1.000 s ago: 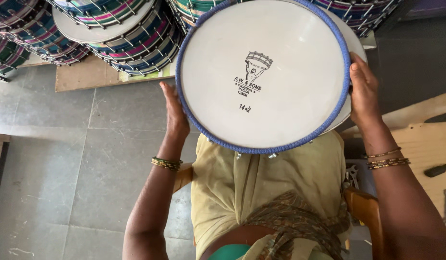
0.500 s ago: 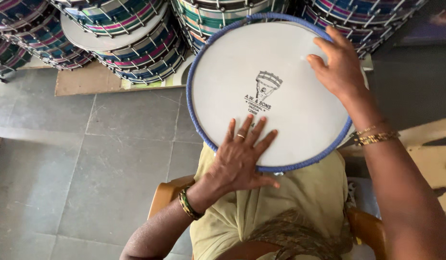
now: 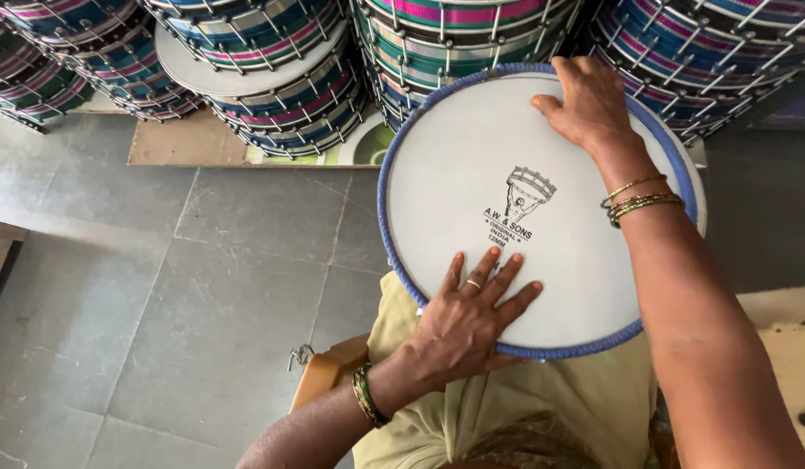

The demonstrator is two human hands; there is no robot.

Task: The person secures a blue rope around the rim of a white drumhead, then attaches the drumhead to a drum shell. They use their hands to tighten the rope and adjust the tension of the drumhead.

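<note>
Drum (image 3: 541,208), its white blue-rimmed skin already fitted and facing up on the person's lap, lies under both palms, left hand (image 3: 472,321) spread flat at six o'clock, right hand (image 3: 589,104) open-fingered at one o'clock, neither gripping; finished striped drums (image 3: 272,78) stacked at twelve.
</note>
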